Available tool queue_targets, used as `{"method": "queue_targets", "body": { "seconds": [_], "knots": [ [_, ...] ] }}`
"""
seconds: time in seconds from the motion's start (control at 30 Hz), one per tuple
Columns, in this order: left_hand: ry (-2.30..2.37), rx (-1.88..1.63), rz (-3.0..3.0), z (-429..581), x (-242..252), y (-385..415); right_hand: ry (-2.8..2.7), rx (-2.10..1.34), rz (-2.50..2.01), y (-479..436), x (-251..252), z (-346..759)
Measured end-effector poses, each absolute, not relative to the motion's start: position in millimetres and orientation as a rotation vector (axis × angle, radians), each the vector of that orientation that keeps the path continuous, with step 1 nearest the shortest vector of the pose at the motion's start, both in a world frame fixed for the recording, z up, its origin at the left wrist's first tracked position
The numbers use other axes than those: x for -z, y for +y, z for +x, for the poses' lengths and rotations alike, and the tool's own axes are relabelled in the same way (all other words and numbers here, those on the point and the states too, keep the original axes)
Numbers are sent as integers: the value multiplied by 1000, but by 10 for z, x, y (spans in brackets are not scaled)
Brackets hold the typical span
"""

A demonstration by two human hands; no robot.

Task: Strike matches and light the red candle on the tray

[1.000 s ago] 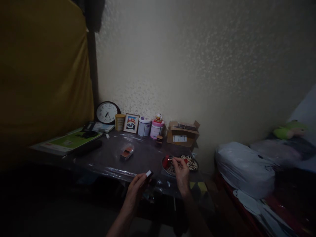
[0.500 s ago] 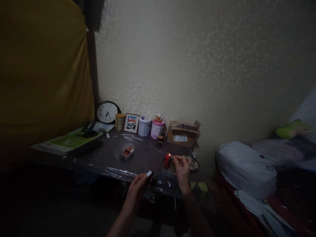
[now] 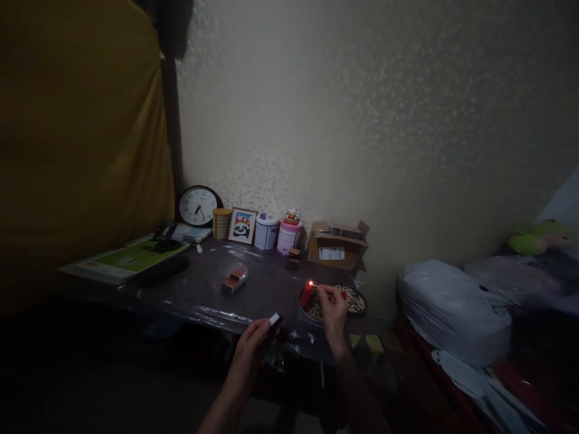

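Observation:
My right hand pinches a thin burning match, its glowing tip right at the top of a red candle. The candle stands upright at the left side of a round tray that holds dark-and-pale seeds. Whether the candle's own wick burns I cannot tell, as the flame sits over it. Just in front of the table edge, my left hand is closed on a small matchbox with a white end and a dark side. Its lower part is hidden by my fingers.
On the table lies an opened pack of small boxes. Along the wall stand a clock, a framed panda picture, canisters and an open cardboard box. White plastic bags are at the right.
The glow at the match tip looks a little brighter over the candle. Both hands keep nearly the same place; the whole view has shifted slightly.

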State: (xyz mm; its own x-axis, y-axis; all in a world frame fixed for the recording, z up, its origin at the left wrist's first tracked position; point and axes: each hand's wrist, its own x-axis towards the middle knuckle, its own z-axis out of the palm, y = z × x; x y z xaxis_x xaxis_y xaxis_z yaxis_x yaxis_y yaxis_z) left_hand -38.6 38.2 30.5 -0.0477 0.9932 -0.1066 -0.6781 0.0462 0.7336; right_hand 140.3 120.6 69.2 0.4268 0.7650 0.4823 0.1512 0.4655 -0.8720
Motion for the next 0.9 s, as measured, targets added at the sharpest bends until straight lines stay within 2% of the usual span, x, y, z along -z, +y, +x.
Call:
{"method": "queue_targets", "body": {
  "seconds": [0.9],
  "knots": [
    [730, -1465, 598, -388, -269, 368, -1033, -523, -1045, 1293, -642, 1374]
  ]
}}
